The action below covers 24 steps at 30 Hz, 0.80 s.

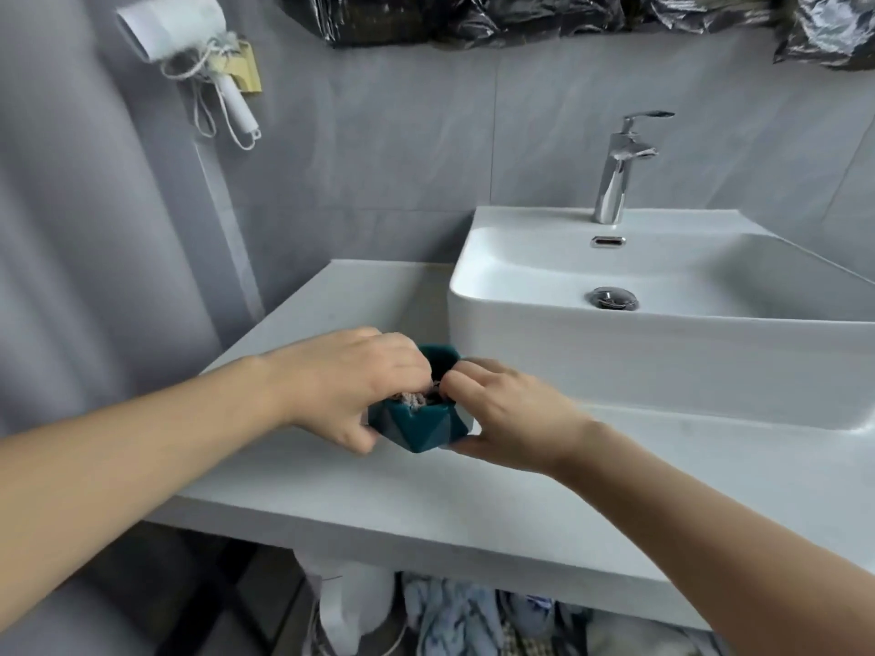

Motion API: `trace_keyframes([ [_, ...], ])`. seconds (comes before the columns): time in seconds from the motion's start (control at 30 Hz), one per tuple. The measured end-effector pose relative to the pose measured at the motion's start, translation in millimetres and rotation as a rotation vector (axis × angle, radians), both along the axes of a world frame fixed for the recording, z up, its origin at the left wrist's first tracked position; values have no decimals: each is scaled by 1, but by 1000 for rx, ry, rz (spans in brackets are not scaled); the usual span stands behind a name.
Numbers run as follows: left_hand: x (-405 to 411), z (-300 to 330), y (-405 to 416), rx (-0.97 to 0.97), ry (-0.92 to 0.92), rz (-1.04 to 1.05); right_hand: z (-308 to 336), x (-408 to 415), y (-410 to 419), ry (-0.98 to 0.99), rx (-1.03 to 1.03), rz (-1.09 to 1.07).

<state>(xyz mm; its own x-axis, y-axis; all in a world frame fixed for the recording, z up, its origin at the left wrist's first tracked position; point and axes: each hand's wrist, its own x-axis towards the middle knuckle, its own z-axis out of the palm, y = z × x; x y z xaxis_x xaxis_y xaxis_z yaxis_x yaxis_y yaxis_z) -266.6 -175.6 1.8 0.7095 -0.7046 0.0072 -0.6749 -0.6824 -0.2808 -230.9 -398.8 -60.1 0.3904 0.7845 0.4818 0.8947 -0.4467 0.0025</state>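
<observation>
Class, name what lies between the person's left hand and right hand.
A small teal faceted box, seen in the head view; the left hand and right hand both hold it.

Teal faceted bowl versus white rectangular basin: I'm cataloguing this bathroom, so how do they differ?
The teal faceted bowl is dark and small; the white rectangular basin pale and far larger. Left hand and right hand hold the bowl; nothing touches the basin. Both are open-topped.

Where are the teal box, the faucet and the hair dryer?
teal box (416, 426), head view, on its front facet.
faucet (614, 179), head view, on its upright body.
hair dryer (170, 23), head view, on its white barrel.
</observation>
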Motion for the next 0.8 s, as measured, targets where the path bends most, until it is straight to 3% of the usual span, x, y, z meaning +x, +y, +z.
trace_keyframes([
  [0.23,33,-24,77,84,-53,96,-26,40,84,26,-19,-44],
  [0.47,71,-31,96,218,-50,70,-29,83,94,206,-25,59],
  [0.67,75,-29,102,25,34,104,-42,90,94,236,75,137],
  [0.8,80,-17,105,208,32,187,-51,91,97,278,140,181],
])
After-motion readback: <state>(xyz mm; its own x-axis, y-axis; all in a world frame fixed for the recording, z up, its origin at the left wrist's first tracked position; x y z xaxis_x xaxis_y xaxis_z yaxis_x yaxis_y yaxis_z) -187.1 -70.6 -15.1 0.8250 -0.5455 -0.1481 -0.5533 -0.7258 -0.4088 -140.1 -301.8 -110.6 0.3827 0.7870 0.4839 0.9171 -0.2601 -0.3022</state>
